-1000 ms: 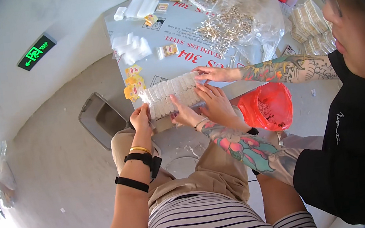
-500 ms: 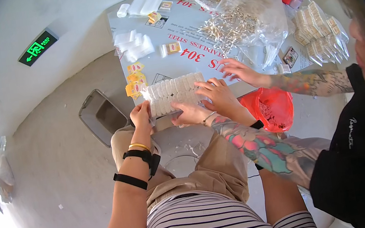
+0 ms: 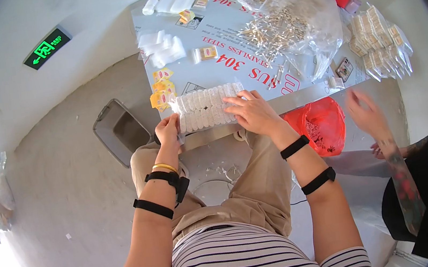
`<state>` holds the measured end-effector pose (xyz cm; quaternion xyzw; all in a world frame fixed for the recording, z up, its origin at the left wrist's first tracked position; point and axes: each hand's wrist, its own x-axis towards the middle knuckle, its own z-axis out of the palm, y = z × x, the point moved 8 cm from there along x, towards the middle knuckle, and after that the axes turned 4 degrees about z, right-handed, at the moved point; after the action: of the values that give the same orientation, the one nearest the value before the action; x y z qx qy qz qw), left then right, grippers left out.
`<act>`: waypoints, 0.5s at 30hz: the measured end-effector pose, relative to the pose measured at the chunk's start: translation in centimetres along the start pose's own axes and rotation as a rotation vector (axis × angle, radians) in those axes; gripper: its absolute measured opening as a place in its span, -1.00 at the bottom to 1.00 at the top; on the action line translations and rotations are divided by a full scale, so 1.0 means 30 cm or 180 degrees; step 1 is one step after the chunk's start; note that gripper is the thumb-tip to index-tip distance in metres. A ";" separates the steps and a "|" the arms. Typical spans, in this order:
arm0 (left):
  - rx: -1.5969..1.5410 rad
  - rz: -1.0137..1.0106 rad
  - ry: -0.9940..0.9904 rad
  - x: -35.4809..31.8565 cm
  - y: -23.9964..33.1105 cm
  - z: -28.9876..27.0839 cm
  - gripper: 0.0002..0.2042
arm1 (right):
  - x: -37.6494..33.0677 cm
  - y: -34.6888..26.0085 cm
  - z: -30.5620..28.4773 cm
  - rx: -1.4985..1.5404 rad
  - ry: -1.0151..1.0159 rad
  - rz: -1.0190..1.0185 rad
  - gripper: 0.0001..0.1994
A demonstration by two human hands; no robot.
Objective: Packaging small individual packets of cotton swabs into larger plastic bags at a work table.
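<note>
A clear plastic pack point(image 3: 207, 114) of white cotton swab bundles, two rows of round white ends facing up, lies at the near edge of the table. My left hand point(image 3: 168, 131) pinches the loose plastic at its left end. My right hand point(image 3: 255, 113) rests on the right end, its fingers spread over the top and the thumb low at the side. Yellow printed cards point(image 3: 162, 91) lie just beyond my left hand. Farther in, a small bag of swabs point(image 3: 206, 54) lies flat on the table.
Loose cotton swabs point(image 3: 277, 30) spill from a big clear bag point(image 3: 321, 27). Filled swab packs point(image 3: 379, 44) stack at the right, near a phone point(image 3: 344, 69). Empty clear bags point(image 3: 162, 48) lie at left. Below are a grey bin point(image 3: 116, 127) and a red bag point(image 3: 326, 124). A co-worker's hand point(image 3: 367, 113) is at right.
The co-worker's tattooed arms have drawn back to the right, away from the pack and the table. My hands keep their places on the pack.
</note>
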<state>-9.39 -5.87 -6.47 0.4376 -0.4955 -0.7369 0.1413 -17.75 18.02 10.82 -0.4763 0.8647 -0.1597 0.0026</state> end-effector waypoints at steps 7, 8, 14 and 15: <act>0.0054 0.0019 -0.0002 -0.008 0.011 -0.003 -0.85 | 0.045 -0.037 -0.012 0.0093 -0.0098 -0.0186 -0.73; 0.0052 0.0015 0.0001 -0.011 0.012 -0.002 -0.85 | 0.047 -0.035 0.000 0.0057 -0.0083 -0.0196 -0.74; 0.0062 -0.0032 0.0039 -0.026 0.026 -0.001 -0.86 | 0.090 -0.044 -0.013 0.0113 -0.0022 -0.0292 -0.76; 0.0136 -0.0008 0.0046 -0.026 0.031 -0.007 -0.86 | 0.103 -0.054 -0.024 0.0164 -0.0005 -0.0311 -0.76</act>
<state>-8.99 -5.93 -5.32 0.4465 -0.5096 -0.7231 0.1346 -18.21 14.86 12.41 -0.5178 0.8360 -0.1815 0.0078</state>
